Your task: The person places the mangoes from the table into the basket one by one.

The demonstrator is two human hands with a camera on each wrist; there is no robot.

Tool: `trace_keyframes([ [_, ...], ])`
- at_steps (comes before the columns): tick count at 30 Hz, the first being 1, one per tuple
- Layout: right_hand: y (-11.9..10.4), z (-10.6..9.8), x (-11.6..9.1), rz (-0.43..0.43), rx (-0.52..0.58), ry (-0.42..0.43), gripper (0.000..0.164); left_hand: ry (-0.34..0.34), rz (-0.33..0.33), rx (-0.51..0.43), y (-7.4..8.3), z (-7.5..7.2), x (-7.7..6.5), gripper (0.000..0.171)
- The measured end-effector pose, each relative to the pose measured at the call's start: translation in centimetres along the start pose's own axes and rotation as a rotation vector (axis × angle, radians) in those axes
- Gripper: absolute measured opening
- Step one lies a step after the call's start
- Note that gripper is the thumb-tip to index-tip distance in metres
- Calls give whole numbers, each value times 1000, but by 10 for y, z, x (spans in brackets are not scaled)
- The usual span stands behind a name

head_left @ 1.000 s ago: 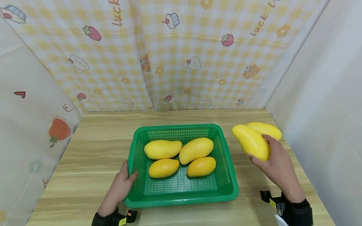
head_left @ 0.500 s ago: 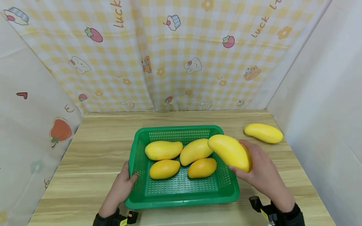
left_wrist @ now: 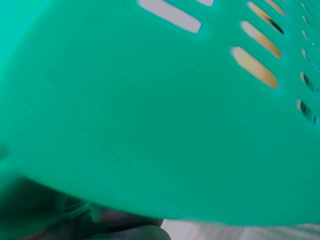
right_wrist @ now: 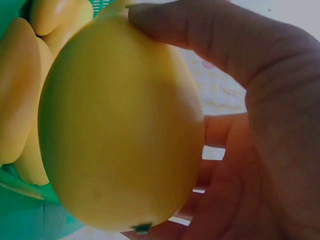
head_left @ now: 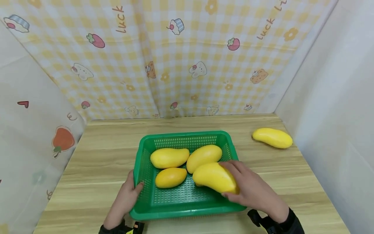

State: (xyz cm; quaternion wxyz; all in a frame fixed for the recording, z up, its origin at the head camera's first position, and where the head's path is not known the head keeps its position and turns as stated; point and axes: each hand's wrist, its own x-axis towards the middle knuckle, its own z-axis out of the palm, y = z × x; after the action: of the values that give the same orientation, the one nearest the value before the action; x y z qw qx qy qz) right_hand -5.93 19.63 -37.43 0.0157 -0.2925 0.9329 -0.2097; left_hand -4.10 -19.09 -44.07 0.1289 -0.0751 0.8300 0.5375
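Note:
A yellow mango (head_left: 215, 177) is gripped by my right hand (head_left: 251, 188) over the right part of the green basket (head_left: 172, 213). In the right wrist view the thumb lies along one side of this mango (right_wrist: 120, 130) and the fingers curl behind it. Inside the basket lie a long mango (head_left: 169, 158), another long one (head_left: 204, 157) and a smaller one (head_left: 170, 177); a further small mango is almost hidden under the held one. My left hand (head_left: 125, 198) holds the basket's left rim, thumb inside. The basket's green wall (left_wrist: 150, 125) fills most of the left wrist view.
One more mango (head_left: 272, 137) lies on the wooden table (head_left: 108, 143) at the back right. A checked cloth (head_left: 181, 65) hangs behind the table. White cloth walls (head_left: 330, 113) border it on both sides.
My right hand has carried the mango left and toward me, from beside the back-right mango to over the basket's right part. My left hand keeps its hold on the rim.

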Motion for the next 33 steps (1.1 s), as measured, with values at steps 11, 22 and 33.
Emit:
trace_keyframes([
  [11,-1,9,4,-64,24,-165,77,-2,10,-9,0,0,-1,52],
  [22,0,14,7,-50,45,-314,73,-1,15,-29,0,3,-1,51],
  [33,1,15,10,-59,69,-378,75,-7,13,-6,-1,1,3,51],
])
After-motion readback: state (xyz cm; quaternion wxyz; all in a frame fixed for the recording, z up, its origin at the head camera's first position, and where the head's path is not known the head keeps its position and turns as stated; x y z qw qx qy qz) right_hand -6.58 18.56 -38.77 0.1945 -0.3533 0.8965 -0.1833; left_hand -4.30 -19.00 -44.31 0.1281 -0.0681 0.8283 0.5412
